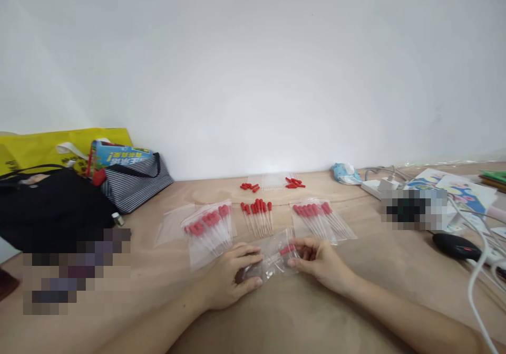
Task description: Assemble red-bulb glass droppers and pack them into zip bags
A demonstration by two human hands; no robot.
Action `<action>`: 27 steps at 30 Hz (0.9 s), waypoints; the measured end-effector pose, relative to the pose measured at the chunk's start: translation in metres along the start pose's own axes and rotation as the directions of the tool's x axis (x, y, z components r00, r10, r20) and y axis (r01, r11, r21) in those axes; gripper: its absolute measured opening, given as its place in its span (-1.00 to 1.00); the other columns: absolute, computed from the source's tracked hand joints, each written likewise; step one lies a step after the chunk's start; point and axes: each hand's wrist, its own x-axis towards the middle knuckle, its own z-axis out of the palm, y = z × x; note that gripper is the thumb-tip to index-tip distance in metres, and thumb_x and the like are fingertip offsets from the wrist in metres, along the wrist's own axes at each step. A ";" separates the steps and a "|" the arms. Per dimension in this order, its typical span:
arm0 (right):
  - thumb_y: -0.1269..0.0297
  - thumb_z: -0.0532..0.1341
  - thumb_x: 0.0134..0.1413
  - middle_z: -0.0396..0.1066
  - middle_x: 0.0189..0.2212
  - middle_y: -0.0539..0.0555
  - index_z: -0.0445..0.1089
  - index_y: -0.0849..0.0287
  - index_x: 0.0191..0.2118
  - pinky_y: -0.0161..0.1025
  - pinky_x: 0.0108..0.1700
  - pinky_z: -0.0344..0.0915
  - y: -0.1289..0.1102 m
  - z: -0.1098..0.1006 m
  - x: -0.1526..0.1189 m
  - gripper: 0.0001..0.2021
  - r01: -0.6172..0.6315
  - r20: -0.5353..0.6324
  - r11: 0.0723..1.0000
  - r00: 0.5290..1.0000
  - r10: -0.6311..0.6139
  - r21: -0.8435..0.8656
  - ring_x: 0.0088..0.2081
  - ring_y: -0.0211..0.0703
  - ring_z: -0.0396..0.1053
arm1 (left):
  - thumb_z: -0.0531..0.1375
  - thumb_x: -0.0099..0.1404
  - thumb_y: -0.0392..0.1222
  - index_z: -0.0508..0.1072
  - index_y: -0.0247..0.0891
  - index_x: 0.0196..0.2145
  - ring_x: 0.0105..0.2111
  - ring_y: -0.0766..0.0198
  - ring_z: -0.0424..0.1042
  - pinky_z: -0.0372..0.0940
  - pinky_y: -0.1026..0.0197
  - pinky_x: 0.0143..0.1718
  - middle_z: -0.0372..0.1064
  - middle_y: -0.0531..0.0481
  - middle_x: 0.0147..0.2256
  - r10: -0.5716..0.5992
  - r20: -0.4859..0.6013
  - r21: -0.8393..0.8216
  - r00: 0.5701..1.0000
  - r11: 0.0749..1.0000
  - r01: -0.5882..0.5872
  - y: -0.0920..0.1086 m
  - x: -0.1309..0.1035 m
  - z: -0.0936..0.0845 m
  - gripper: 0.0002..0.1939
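Observation:
My left hand point(233, 276) grips the left end of a clear plastic bag point(272, 269), thumb and fingers on either side of it. At the bag's right end, my right hand point(322, 263) pinches a red-bulbed dropper point(287, 249). Its bulb points toward those fingers; whether it lies fully inside the bag I cannot tell. Just beyond the hands, several loose droppers point(259, 214) lie with bulbs facing the wall. Bagged droppers point(209, 227) are left of them, and another bag of droppers point(316, 219) lies to the right.
Loose red bulbs point(249, 187) and thin clear tubes point(272, 182) lie near the wall. A black bag point(55, 206) and a striped bag point(136, 182) stand at left. To the right are a blue packet point(346, 173), a black mouse-like object point(456, 246) and white cables point(476, 275).

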 end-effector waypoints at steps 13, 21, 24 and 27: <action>-0.02 0.19 -0.23 0.10 -0.72 -0.13 0.17 0.18 -0.58 -0.37 -0.59 -0.02 -0.003 -0.005 0.009 -0.66 -0.072 -0.080 0.968 0.992 0.093 0.239 -0.65 -0.38 0.03 | 0.15 0.13 -0.14 0.34 -0.18 -0.05 -0.05 0.11 0.24 0.13 0.02 -0.01 0.27 -0.10 -0.04 0.018 -0.061 -0.011 0.998 1.000 -0.019 0.000 0.000 -0.001 -0.62; 0.28 0.10 -0.11 0.31 -0.58 -0.03 0.26 0.19 -0.45 -0.34 -0.49 0.09 -0.005 -0.024 0.035 -0.90 0.118 -0.122 0.975 0.982 -0.143 -0.190 -0.54 -0.28 0.22 | 0.04 0.23 -0.24 0.42 -0.16 -0.14 -0.10 0.19 0.29 0.19 0.09 -0.05 0.36 -0.05 -0.13 0.044 -0.034 -0.043 0.998 0.998 -0.045 0.003 0.001 -0.004 -0.74; 0.38 0.09 -0.12 0.37 -0.53 0.01 0.32 0.20 -0.50 -0.33 -0.42 0.14 -0.017 -0.023 0.065 -0.92 0.105 -0.161 0.924 0.971 -0.174 -0.367 -0.48 -0.26 0.27 | 0.04 0.22 -0.24 0.40 -0.18 -0.12 -0.08 0.19 0.28 0.20 0.11 -0.04 0.34 -0.07 -0.10 0.029 -0.032 -0.036 0.999 0.999 -0.030 0.002 0.000 -0.003 -0.73; 0.44 0.10 -0.13 0.42 -0.45 0.06 0.36 0.23 -0.48 -0.36 -0.33 0.18 -0.023 -0.007 0.098 -0.90 0.029 -0.151 0.917 0.984 -0.097 -0.397 -0.38 -0.24 0.33 | 0.04 0.23 -0.21 0.40 -0.20 -0.12 -0.05 0.18 0.27 0.19 0.12 -0.03 0.34 -0.07 -0.08 0.012 -0.025 -0.029 1.000 0.999 -0.013 -0.002 -0.002 0.000 -0.72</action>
